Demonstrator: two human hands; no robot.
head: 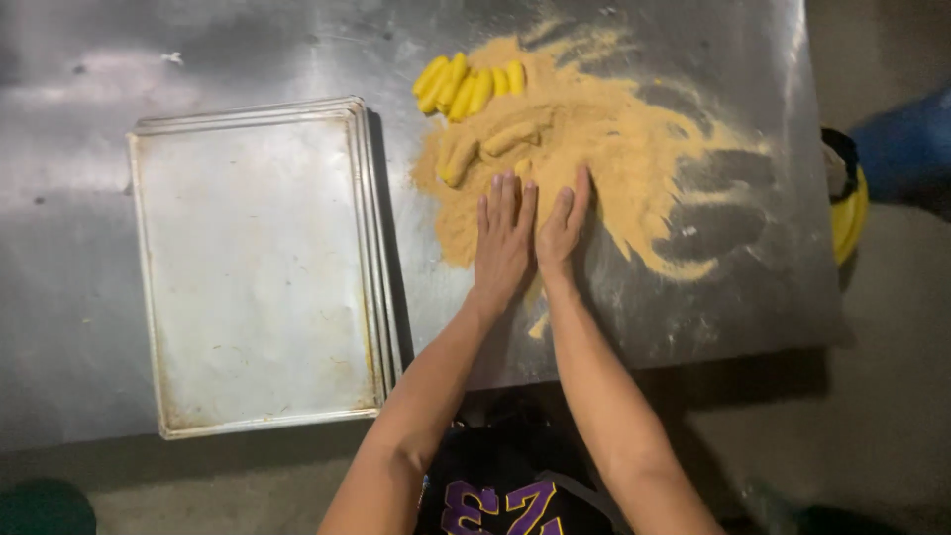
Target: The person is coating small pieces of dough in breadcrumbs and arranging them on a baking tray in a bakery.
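Pressing both palms side by side into the crumb heap [584, 139], you keep your left hand [503, 238] and right hand [562, 230] flat, fingers extended and close together, gripping nothing; whether a piece lies beneath them cannot be told.

- Crumb heap: spread across the steel table [198, 50], likely kept wide for rolling.
- Coated pieces [500, 144]: half-buried in the crumbs just beyond your fingertips.
- Yellow uncoated pieces [468, 84]: lined at the heap's far edge.
- Stacked metal trays [258, 267]: left of your hands, top one bare.
- Yellow container [850, 213]: off the table's right edge.
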